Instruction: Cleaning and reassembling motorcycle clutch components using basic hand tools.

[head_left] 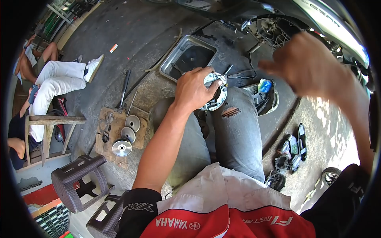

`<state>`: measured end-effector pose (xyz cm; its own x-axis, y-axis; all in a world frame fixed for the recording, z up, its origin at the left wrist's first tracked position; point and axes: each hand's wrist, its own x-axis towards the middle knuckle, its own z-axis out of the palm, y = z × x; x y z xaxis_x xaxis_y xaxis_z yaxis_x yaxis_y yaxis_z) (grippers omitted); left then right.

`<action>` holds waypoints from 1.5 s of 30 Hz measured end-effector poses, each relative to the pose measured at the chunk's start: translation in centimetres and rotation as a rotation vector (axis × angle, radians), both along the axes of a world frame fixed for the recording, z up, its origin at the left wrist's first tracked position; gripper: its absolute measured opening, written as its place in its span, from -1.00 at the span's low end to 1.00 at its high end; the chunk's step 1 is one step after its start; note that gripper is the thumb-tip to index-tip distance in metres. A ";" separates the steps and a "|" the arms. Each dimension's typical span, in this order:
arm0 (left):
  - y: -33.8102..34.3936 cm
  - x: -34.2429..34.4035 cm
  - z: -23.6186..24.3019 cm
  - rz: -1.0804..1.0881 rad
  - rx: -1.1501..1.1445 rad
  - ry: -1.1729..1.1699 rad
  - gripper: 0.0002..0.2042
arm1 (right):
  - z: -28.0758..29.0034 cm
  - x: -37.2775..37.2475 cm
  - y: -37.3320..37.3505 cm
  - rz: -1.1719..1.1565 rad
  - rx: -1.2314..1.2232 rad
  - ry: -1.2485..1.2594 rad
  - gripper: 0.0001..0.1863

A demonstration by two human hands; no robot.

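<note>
My left hand (194,89) is closed on a round, silver-coloured metal part (218,104), held between my knees. Its fingers and thumb cover much of the part's top, where something whitish shows. My right hand (307,65) is raised at the right, in front of the motorcycle, and smeared by motion. One digit juts out to the left, but whether anything is in that hand cannot be made out. Just beyond the metal part lie a few dark tools (243,74) on the floor. A rectangular metal tray (168,63) with a dark bottom stands past my left hand.
To the left, a hammer (126,87) and round metal pulley discs (122,147) lie around a cardboard sheet (102,133). An open case (274,101) sits beyond my right knee; black parts (293,148) lie rightward. A motorcycle (333,23) stands far right; a seated person (59,75) is left.
</note>
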<state>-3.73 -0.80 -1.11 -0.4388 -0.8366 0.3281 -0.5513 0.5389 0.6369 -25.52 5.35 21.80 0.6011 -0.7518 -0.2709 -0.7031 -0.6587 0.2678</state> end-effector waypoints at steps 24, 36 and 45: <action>-0.4 -0.4 -0.8 0.213 0.386 -0.033 -0.52 | -50.5 -25.0 5.1 -1.420 0.060 -0.757 -0.63; -1.5 -0.2 -1.9 0.346 0.588 0.104 -0.51 | -51.2 -29.9 6.2 -1.501 -0.002 -0.847 -0.61; -2.0 -0.3 -2.6 0.393 0.585 0.115 -0.51 | -50.1 -31.4 9.0 -1.687 -0.047 -0.943 -0.61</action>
